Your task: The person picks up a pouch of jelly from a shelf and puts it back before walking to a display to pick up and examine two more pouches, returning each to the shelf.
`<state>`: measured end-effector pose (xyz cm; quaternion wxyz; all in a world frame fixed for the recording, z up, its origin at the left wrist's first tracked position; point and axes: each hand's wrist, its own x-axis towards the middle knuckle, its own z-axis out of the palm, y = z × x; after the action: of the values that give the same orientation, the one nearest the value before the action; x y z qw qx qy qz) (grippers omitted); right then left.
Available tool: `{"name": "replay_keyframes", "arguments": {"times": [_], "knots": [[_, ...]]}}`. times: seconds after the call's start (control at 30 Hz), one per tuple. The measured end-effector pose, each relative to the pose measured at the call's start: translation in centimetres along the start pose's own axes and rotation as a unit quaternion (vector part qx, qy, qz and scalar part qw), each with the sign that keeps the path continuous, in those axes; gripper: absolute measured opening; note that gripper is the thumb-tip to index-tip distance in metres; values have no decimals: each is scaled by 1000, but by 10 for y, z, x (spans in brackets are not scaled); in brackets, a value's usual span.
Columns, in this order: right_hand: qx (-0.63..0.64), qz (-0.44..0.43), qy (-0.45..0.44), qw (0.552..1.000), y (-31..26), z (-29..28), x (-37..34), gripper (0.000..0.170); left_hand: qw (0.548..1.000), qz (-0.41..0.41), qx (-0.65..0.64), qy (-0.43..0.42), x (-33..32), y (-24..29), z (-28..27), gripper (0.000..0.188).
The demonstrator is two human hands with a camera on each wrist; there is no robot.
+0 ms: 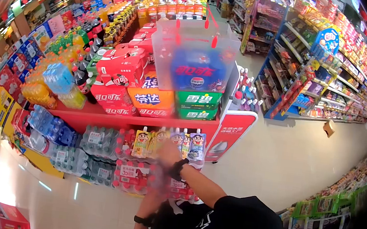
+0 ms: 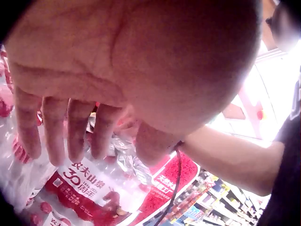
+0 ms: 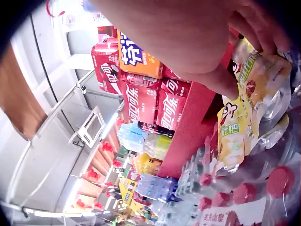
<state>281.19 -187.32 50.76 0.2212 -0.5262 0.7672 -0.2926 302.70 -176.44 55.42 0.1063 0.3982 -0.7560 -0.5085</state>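
Observation:
A row of yellow and purple drink pouches with spouts (image 1: pixel 141 143) stands on the front ledge of the display in the head view. My right hand (image 1: pixel 169 153), a dark band on its wrist, reaches into this row. In the right wrist view its fingers and thumb pinch a yellow pouch (image 3: pixel 267 80) near the top, beside another yellow pouch (image 3: pixel 230 129). My left hand (image 2: pixel 89 70) hangs palm in view with its fingers loosely extended and nothing in them. It is in front of the shrink-wrapped red-capped water bottles (image 2: pixel 89 188), lower than the right hand.
Red cola cartons (image 1: pixel 118 66), an orange carton (image 1: pixel 150 101) and green cartons (image 1: pixel 197 105) are stacked behind the red ledge. A frosted bag with red handles (image 1: pixel 164 33) overlaps them. More water packs (image 1: pixel 101 141) line the left. A red sign (image 1: pixel 232 135) stands right.

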Motion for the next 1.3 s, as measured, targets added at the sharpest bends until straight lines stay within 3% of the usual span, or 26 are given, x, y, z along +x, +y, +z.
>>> {"name": "replay_keyframes", "arguments": {"times": [0.07, 0.17, 0.23, 0.27, 0.37, 0.4, 0.47, 0.57, 0.63, 0.67, 0.7, 0.77, 0.8, 0.9, 0.93, 1.03, 1.07, 1.2, 1.3], "knots": [[-104, -83, 97, 986, 17, 38, 16, 52, 999, 23, 32, -19, 6, -12, -12, 42], [-218, 4, 58, 974, -11, 38, 18, 45, 998, 46, 40, -30, 8, -55, -25, 40], [-219, 55, 109, 968, -12, 59, 24, 40, 998, 27, 29, -52, 17, -86, -30, 40], [-221, 80, 134, 963, -8, 69, 29, 37, 997, 57, 29, -48, 18, -101, -32, 39], [-271, 87, 99, 953, -38, 50, 22, 34, 992, 84, 36, -88, 21, -113, -50, 39], [-270, 124, 133, 946, -36, 58, 25, 32, 992, 81, 18, -100, 29, -142, -47, 37], [-185, 125, 137, 965, -28, 62, 35, 33, 991, 77, -9, -107, 41, -147, -56, 38], [-60, 100, 172, 978, -26, 53, 32, 48, 994, 40, -32, -93, 64, -144, -61, 39], [46, 126, 213, 968, -23, 56, 24, 57, 997, 0, -13, -73, 69, -97, -78, 43], [87, 140, 224, 961, -21, 58, 20, 59, 995, 15, -83, -60, 88, -131, -64, 49], [128, 154, 236, 951, -19, 59, 16, 61, 993, 0, -104, -50, 89, -117, -67, 50], [105, 85, 249, 959, -18, 55, -3, 60, 989, -32, -143, -30, 92, -72, -73, 53], [130, 19, 166, 977, -8, 49, -12, 52, 990, -24, -141, 5, 99, -84, -64, 48], [325, 122, -17, 938, -9, 30, -52, 44, 956, -58, -271, -96, 104, -82, -44, 39], [362, 148, 30, 920, -19, 20, -73, 39, 921, -52, -377, -89, 96, -65, -35, 38], [420, 126, 20, 898, -12, -14, -118, 43, 916, -8, -389, -99, 82, -54, 2, 41], [468, 146, 17, 872, -10, -29, -135, 47, 929, 13, -356, -102, 78, -48, 15, 46], [437, 156, 36, 885, 40, -61, -194, 48, 930, -19, -335, -151, 55, -16, 80, 47], [499, 119, 30, 858, 94, -91, -233, 41, 946, 21, -271, -178, 47, 13, 135, 47]]}}
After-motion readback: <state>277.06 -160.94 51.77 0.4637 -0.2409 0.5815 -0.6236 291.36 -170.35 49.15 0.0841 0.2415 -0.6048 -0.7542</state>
